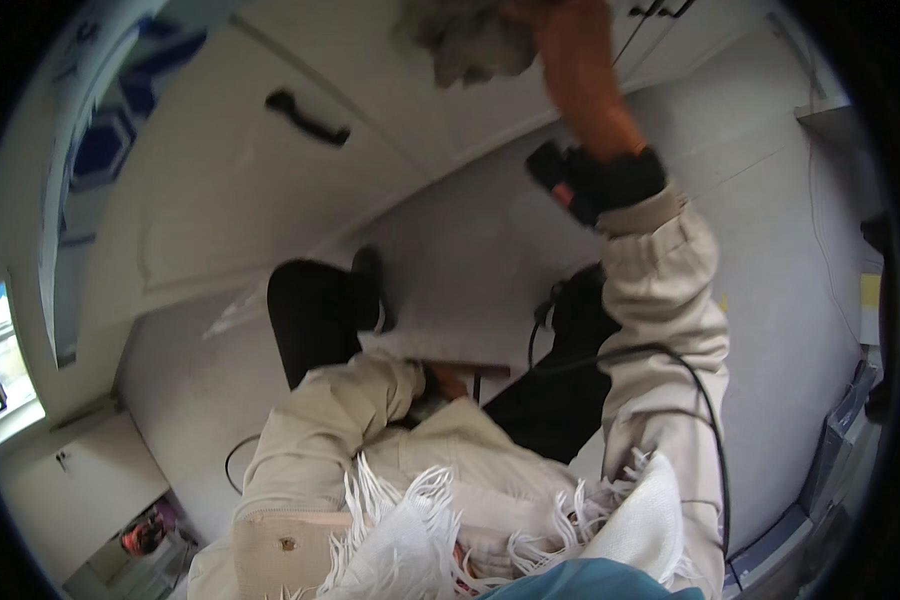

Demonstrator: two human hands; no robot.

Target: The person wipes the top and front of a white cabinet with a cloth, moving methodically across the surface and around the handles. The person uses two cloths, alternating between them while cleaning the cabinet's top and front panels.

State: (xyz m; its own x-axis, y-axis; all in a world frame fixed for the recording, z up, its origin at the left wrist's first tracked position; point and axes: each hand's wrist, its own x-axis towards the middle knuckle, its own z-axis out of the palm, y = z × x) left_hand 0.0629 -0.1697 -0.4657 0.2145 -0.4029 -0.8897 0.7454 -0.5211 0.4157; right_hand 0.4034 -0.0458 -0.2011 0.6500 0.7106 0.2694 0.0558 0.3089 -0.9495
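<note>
A crumpled grey cloth [474, 46] is gripped in my right hand [559, 26], raised at the top of the view in front of a white cabinet front [217, 187]. Motion blurs both, and the frame's upper edge cuts off part of the hand. Whether the cloth touches the cabinet is unclear. A black band [622, 178] wraps my right wrist. Down by my lap, my left hand [448, 382] is mostly hidden by its beige sleeve and the jacket. Its fingers cannot be made out, nor whether they hold anything.
Black handles [307, 120] stick out from the cabinet doors. A dark cable [709, 405] loops over my right sleeve. Grey floor [457, 247] lies between my feet and the cabinet. Grey flat panels or boxes [832, 442] stand at right; a low white cabinet [82, 487] is at lower left.
</note>
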